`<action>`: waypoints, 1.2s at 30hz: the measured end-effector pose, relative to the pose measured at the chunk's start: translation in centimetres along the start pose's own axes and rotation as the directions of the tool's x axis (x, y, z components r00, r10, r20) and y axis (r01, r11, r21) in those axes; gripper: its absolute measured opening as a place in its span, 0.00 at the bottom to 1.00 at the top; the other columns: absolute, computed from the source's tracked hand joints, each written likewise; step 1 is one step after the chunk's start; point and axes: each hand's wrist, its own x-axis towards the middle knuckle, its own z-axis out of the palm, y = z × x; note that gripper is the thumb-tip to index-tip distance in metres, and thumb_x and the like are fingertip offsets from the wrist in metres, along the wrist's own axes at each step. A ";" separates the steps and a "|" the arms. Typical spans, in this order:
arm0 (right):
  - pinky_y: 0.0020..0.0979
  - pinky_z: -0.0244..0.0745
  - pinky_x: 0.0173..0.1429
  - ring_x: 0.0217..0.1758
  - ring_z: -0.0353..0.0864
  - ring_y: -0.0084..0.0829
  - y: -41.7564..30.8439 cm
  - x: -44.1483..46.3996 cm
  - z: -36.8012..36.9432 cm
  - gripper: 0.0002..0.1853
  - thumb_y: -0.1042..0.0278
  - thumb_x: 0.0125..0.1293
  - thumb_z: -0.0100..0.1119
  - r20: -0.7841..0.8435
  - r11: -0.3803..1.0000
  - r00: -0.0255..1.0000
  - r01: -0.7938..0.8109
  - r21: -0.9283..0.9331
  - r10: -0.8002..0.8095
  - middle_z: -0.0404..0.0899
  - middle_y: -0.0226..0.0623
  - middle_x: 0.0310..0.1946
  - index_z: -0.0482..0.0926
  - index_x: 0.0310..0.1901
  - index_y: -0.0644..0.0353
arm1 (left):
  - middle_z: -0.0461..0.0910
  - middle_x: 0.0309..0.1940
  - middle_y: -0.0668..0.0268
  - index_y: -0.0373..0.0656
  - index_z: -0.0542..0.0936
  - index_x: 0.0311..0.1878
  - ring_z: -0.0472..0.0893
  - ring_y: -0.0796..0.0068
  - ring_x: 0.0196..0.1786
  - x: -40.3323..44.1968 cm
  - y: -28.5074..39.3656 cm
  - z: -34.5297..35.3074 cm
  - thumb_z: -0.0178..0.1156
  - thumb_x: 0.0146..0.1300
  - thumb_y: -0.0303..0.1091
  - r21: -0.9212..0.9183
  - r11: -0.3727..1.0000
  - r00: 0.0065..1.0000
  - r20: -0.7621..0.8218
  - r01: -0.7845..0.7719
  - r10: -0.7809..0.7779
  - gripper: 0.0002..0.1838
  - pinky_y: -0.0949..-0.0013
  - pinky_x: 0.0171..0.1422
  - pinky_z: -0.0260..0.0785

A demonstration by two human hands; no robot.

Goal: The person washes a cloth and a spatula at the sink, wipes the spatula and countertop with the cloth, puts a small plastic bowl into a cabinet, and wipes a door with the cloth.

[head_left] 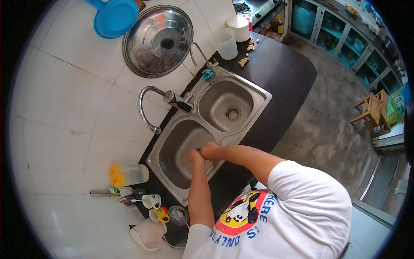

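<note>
Both of my hands are close together, low over the near side of the larger steel sink basin (177, 138). My left hand (196, 156) has its fingers curled closed. Beside it, nearly touching, my right hand (210, 151) is also closed, with the knuckles up. Whatever is in the fingers, if anything, is hidden or too small to name. A dark round spot, perhaps the drain, shows just beyond the hands. The curved chrome faucet (145, 108) reaches over this basin's wall-side edge, and no water stream is visible.
The smaller basin (226, 103) lies to the right. A clear plastic cup (225, 44), a white container (238, 29) and ginger pieces (243, 62) stand on the dark counter (280, 69). Left are a yellow-lidded jug (136, 175), mugs (152, 201) and a kettle (147, 234). A pot lid (148, 43) hangs on the wall.
</note>
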 end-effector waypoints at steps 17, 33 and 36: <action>0.38 0.74 0.37 0.37 0.77 0.42 -0.1 -5.4 -1.5 0.19 0.61 0.52 0.61 -0.548 0.847 0.791 0.075 0.527 0.271 0.71 0.42 0.40 0.74 0.45 0.57 | 0.71 0.43 0.63 0.43 0.69 0.48 0.72 0.67 0.43 -4.0 0.1 -5.7 0.43 0.66 0.50 -0.292 0.893 0.791 0.603 0.342 -0.105 0.20 0.67 0.44 0.66; 0.31 0.77 0.40 0.45 0.74 0.27 1.8 -9.6 -7.0 0.34 0.36 0.56 0.53 -0.004 -0.004 0.964 0.005 1.000 0.266 0.74 0.36 0.44 0.73 0.48 0.63 | 0.73 0.47 0.61 0.37 0.68 0.55 0.76 0.72 0.46 -13.8 7.3 -1.6 0.55 0.59 0.24 -0.202 0.904 0.638 0.650 -0.378 0.412 0.19 0.74 0.43 0.73; 0.30 0.76 0.40 0.42 0.75 0.25 3.2 -7.3 -4.8 0.31 0.38 0.57 0.54 0.043 -0.002 0.895 -0.047 0.999 0.444 0.76 0.35 0.41 0.74 0.47 0.62 | 0.73 0.47 0.61 0.37 0.68 0.55 0.76 0.71 0.46 -13.8 7.7 -1.7 0.56 0.58 0.22 -0.206 0.900 0.612 0.674 -0.383 0.414 0.20 0.73 0.43 0.74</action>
